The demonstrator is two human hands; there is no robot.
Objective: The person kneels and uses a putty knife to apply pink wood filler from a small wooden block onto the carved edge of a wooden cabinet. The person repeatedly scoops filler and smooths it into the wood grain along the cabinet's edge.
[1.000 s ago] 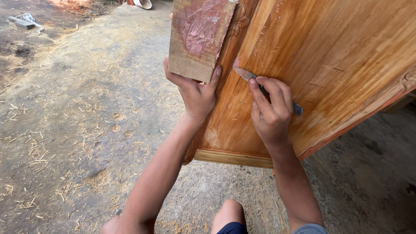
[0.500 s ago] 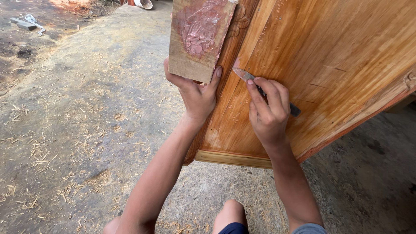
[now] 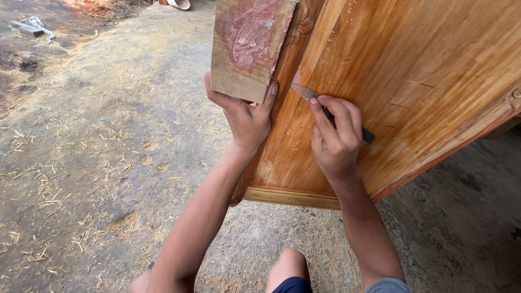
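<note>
My left hand (image 3: 245, 116) grips the lower edge of a flat wooden board (image 3: 247, 51) smeared with pinkish filler paste, held up against a large orange-brown varnished wooden panel (image 3: 412, 81). My right hand (image 3: 335, 138) holds a small putty knife (image 3: 312, 97) with a dark handle. Its blade tip rests on the panel, beside a groove just right of the board. The panel has a carved moulding along its left edge and a pale bottom rail.
Bare dirt ground (image 3: 97, 135) strewn with wood shavings and sawdust spreads to the left. A grey tool or block (image 3: 31, 27) lies at the far upper left. My knee (image 3: 290, 268) shows at the bottom, below the panel.
My right hand has shifted the putty knife slightly along the panel surface. The left hand and the board have stayed in place.
</note>
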